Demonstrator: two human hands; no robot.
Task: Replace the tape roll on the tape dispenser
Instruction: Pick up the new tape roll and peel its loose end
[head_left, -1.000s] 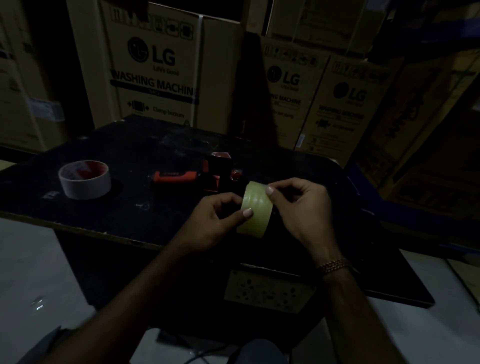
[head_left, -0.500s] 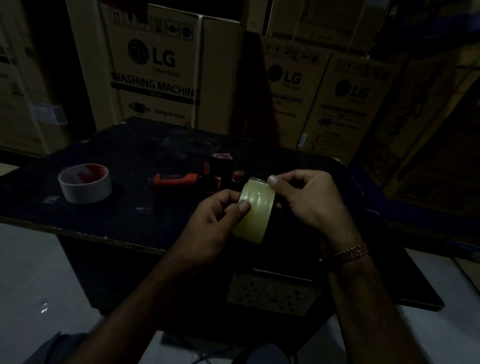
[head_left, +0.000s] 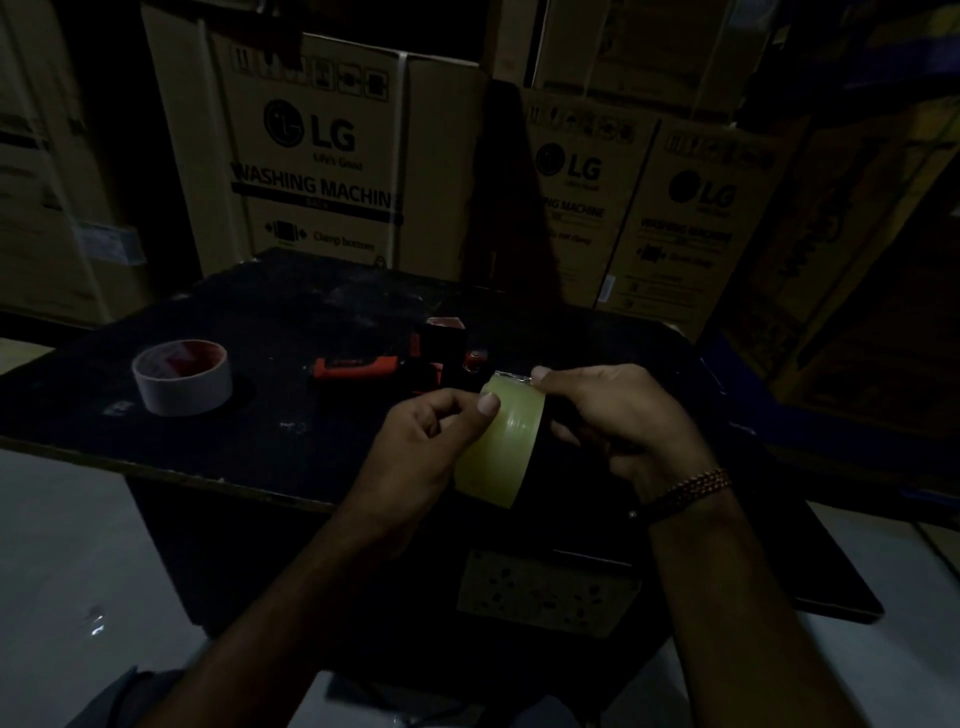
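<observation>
Both hands, left hand and right hand, grip the clear tape roll above the worktop; dispenser sits behind.

Both forearms reach forward and converge, the hands close together but not touching each other. The left hand is curled, its thumb stretched toward the right hand and pressed flat on the tape roll held between them. The right hand grips the roll's far side, forefinger hooked over its top edge, a beaded bracelet on the wrist.
</observation>
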